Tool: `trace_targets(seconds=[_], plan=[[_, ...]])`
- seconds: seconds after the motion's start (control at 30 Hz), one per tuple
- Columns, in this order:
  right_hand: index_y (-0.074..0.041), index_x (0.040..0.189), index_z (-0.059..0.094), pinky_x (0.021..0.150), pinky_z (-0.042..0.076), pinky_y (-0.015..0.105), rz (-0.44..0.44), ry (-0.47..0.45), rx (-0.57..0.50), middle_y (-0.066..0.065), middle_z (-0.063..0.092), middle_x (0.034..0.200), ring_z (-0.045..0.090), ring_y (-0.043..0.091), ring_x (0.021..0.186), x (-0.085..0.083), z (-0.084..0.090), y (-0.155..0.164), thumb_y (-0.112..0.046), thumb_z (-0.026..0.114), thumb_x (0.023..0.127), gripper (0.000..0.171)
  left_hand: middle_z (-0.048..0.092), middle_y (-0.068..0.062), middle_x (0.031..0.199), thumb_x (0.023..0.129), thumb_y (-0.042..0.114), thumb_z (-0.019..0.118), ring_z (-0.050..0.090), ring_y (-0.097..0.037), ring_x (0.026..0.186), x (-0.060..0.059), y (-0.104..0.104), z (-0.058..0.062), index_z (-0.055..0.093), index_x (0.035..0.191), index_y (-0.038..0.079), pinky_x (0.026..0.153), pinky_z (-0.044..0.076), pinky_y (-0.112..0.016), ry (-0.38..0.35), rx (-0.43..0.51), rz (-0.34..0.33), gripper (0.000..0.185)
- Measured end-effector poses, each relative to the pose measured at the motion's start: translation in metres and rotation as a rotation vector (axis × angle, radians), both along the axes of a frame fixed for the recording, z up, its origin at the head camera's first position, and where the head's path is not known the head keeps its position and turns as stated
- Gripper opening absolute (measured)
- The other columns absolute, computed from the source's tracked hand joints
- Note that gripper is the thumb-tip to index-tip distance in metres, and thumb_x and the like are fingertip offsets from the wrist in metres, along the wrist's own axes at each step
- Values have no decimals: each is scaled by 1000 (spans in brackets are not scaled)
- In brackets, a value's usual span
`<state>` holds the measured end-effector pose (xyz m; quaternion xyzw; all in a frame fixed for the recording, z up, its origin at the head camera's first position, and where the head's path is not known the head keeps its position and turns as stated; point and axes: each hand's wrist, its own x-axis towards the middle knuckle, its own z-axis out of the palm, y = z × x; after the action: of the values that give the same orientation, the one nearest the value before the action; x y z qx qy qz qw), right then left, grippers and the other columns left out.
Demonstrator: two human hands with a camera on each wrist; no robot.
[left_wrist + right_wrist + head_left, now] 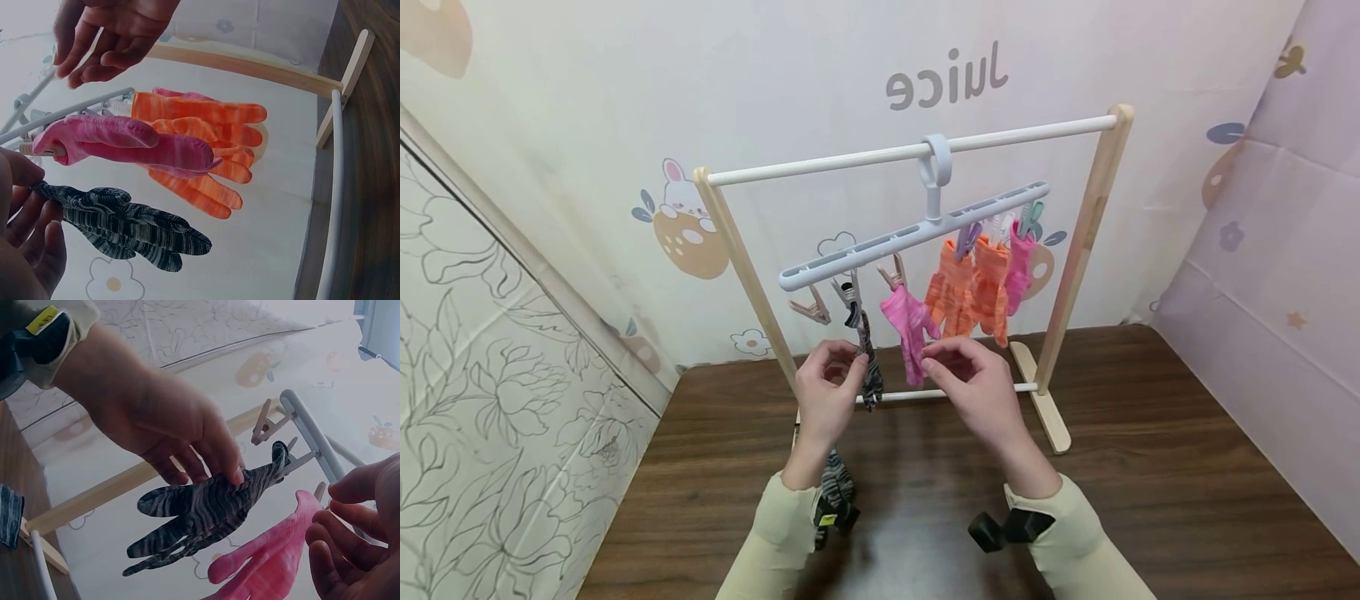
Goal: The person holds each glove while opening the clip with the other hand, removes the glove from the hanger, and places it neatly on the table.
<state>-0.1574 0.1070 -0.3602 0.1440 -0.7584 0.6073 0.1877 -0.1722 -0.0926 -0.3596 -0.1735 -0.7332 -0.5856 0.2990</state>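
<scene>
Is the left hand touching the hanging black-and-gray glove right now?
Touching. The right wrist view shows it: the left hand holds the black-and-gray glove near its cuff, one fingertip lying against the fabric.

– How's the head view lit?
– Brightly, with a pale sheen on the table (917,517)
– And the wrist views?
– Dimmer and greyer, the backdrop (300,362) washed out toward one upper corner
</scene>
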Motion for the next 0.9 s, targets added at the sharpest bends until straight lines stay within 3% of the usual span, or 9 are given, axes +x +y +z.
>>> trace_targets(seconds=[0.47, 0.9], plan=[[-4, 110, 71, 79, 55, 27, 73, 54, -65, 9, 71, 101, 66, 20, 90, -3, 15, -7, -8, 73, 91, 19, 66, -17, 84, 83, -11, 70, 60, -19, 73, 8, 1, 2, 65, 89, -8, 62, 52, -30, 18, -25, -4, 8], [-3, 114, 70, 82, 56, 28, 106, 66, -107, 10, 71, 104, 67, 21, 93, -4, 29, -15, -4, 73, 90, 24, 67, -17, 83, 83, -10, 72, 58, -29, 81, 13, 3, 2, 66, 89, -7, 64, 56, -39, 38, -48, -2, 9]])
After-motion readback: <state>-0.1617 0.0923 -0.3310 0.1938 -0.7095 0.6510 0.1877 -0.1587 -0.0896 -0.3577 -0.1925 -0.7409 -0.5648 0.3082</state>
